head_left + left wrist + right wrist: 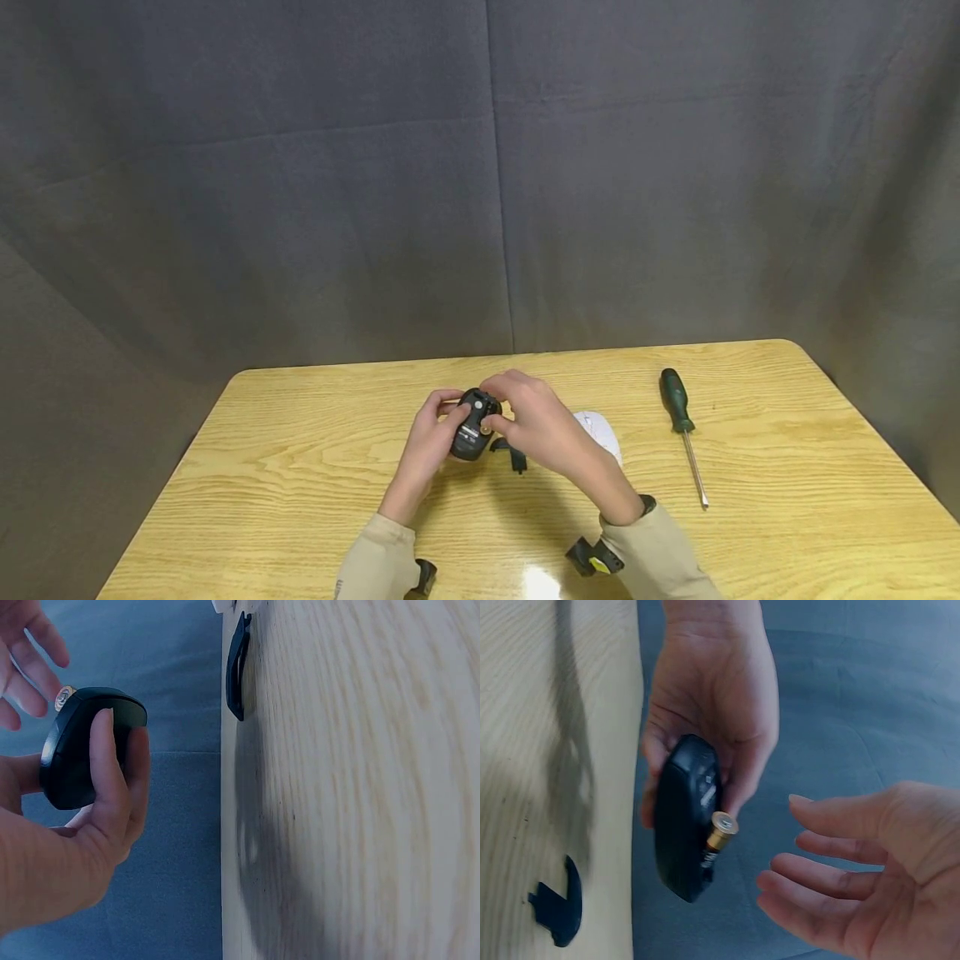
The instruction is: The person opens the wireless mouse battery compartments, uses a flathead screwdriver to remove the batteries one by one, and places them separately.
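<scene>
My left hand (426,442) grips a black computer mouse (468,446) above the table, its labelled underside turned up in the head view. A battery (720,831) with a gold-coloured end sticks out at a tilt from the mouse's underside; its other end is hidden inside. Close by is my right hand (855,877), fingers spread and loosely bent, with a gap between them and the battery in the right wrist view. On the table below lies a small black battery cover (557,906) with a tab, apart from both hands.
Partly hidden behind my right forearm is a white, rounded object (600,429), possibly another mouse. A screwdriver (675,400) with a green handle lies farther right on the wooden table (300,467). A grey curtain (375,208) hangs behind the table's far edge.
</scene>
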Tool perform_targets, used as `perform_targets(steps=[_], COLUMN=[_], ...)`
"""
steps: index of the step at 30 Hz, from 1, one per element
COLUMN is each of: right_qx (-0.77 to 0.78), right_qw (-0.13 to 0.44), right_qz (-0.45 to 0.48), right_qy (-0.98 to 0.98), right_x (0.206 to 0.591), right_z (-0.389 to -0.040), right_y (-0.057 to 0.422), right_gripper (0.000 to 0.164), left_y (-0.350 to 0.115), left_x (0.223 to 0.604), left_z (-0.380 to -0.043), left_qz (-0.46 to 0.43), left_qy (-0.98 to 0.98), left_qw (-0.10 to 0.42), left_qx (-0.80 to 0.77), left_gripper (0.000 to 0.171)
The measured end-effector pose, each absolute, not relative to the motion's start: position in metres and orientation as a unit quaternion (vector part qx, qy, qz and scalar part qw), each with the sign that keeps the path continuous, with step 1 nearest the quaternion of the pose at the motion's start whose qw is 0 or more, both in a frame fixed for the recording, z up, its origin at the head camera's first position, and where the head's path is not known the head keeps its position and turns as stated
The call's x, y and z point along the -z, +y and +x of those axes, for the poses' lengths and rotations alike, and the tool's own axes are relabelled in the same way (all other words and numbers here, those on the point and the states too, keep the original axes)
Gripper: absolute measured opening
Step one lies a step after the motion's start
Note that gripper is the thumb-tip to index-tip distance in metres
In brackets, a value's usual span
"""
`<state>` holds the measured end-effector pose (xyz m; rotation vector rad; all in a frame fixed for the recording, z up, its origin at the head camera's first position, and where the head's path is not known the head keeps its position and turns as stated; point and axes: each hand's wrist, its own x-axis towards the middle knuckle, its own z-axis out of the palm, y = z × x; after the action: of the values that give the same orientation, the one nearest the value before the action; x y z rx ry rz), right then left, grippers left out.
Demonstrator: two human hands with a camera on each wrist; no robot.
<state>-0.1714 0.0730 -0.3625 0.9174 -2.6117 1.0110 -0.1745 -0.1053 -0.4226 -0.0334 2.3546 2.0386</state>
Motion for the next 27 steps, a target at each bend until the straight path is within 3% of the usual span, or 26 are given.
perform_targets(steps=[20, 27], right_qx=[-0.321, -0.310], right_qw=[0.100, 0.093], right_qz=[0.312, 0.308], right_qy=[-0.889, -0.895], right_x=[0.384, 0.388], right_z=[-0.178, -0.179], right_y=[0.061, 0.060], right_gripper=[0.017, 0.021], left_y=[-0.108, -0.110], left_x=[0.423, 0.424], left_z=[-0.176, -0.177], left_qz=[0.001, 0.000], left_qy=[0.753, 0.747], left_qw=[0.021, 0.020], left_qx=[-0.658, -0.664], left_gripper=[0.037, 0.038])
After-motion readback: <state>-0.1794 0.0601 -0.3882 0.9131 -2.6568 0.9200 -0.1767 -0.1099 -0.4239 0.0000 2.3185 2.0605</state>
